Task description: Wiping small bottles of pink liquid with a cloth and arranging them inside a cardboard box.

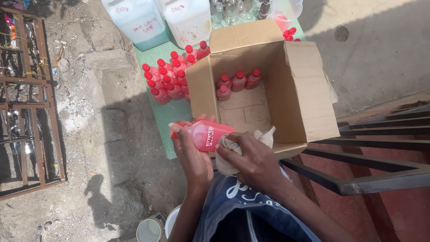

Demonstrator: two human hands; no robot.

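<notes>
Left hand [191, 154] closed around a pink bottle [207, 134] with a red cap, held on its side just in front of the near wall of an open cardboard box [295, 85], label facing up. Right hand [253, 159] bunched around a pale cloth [228, 152], pressed against the lower end of that bottle, right at the box's near edge. Inside the box, against its far wall, four bottles [237, 81] of the same pink liquid standing upright with red caps, three in a row and one just nearer; bare cardboard floor over the remainder. Left of the box, a cluster of capped pink bottles [168, 78] standing close together on a green table [172, 112]. Beyond the box, at the table's far end, two large translucent jugs [161, 18] side by side, handwriting on their sides, and further along a group of clear empty bottles [233, 10] and a plastic cup [283, 13] with red caps in it. Right of the box, dark metal rails [380, 152] over a red surface. Left of the box and the table, rough concrete ground, with a rusty metal grille [27, 103] further out. Near side of the box, below the hands, a blue garment [251, 210], and down left of it, a white container [150, 228].
</notes>
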